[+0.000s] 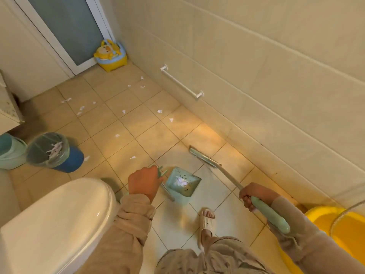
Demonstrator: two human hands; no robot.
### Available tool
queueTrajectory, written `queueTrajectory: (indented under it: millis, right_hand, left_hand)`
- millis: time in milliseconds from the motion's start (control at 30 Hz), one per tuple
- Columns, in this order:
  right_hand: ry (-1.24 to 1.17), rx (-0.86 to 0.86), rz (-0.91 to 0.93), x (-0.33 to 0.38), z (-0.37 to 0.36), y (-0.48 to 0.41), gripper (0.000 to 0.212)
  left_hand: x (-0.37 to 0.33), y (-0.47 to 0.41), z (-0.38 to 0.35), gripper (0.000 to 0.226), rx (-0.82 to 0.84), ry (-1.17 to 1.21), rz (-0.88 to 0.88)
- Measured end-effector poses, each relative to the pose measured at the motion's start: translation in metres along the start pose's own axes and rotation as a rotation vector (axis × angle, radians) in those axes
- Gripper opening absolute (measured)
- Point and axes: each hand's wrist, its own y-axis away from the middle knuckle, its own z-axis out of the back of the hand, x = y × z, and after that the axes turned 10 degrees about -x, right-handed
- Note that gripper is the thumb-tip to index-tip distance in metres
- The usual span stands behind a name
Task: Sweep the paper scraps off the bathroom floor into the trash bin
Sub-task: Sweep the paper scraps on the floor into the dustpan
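My left hand [143, 182] is shut on the top of the handle of a pale green dustpan [182, 182], which rests on the floor with a few white scraps in it. My right hand [253, 194] grips the green handle of a broom [205, 159], whose head lies on the tiles close to the right wall. Several white paper scraps [159, 111] are scattered over the beige tiles farther ahead. The blue trash bin [49, 150], lined with a clear bag, stands at the left with scraps inside.
A white toilet [55, 220] fills the lower left. A teal bucket [9, 153] stands beside the bin. A yellow child's potty [110, 55] sits by the door in the far corner. A yellow basin [335, 224] is at the right, and a white rail [181, 83] runs low on the wall.
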Motion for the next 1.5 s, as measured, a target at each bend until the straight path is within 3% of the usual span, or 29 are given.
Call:
queueTrajectory:
  millis: [200, 433, 600, 733, 867, 1067, 1200, 1367, 1500]
  right_hand:
    - [0.175, -0.062, 0.048, 0.057, 0.028, -0.032, 0.038]
    - [0.357, -0.039, 0.013, 0.091, 0.015, -0.061, 0.005]
    - [0.640, 0.057, 0.076, 0.081, 0.006, -0.057, 0.032]
    - [0.780, 0.123, 0.067, 0.059, 0.007, -0.035, 0.034]
    - [0.590, 0.209, -0.036, 0.037, 0.009, -0.018, 0.037]
    - [0.115, 0.272, -0.127, 0.021, 0.028, -0.013, 0.049]
    - [0.147, 0.233, -0.121, 0.014, 0.021, -0.006, 0.050]
    - [0.315, 0.192, -0.048, 0.019, -0.002, 0.003, 0.040]
    - [0.232, 0.185, -0.026, 0.034, -0.010, 0.004, 0.047]
  left_hand:
    - [-0.022, -0.045, 0.011, 0.036, 0.004, -0.028, 0.014]
    - [-0.029, -0.081, 0.020, 0.034, 0.062, -0.075, 0.003]
    - [-0.037, -0.087, 0.020, 0.030, 0.059, -0.074, -0.010]
    - [-0.032, -0.090, 0.019, 0.031, 0.055, -0.069, -0.010]
    - [-0.025, -0.089, 0.021, 0.030, 0.060, -0.039, -0.010]
    - [-0.018, -0.065, 0.014, 0.030, 0.109, 0.090, 0.008]
    - [-0.006, -0.047, 0.007, 0.033, 0.168, 0.401, 0.086]
    - [0.012, -0.027, -0.005, 0.035, 0.078, 0.296, 0.201]
    - [0.023, -0.019, -0.010, 0.037, 0.041, 0.317, 0.219]
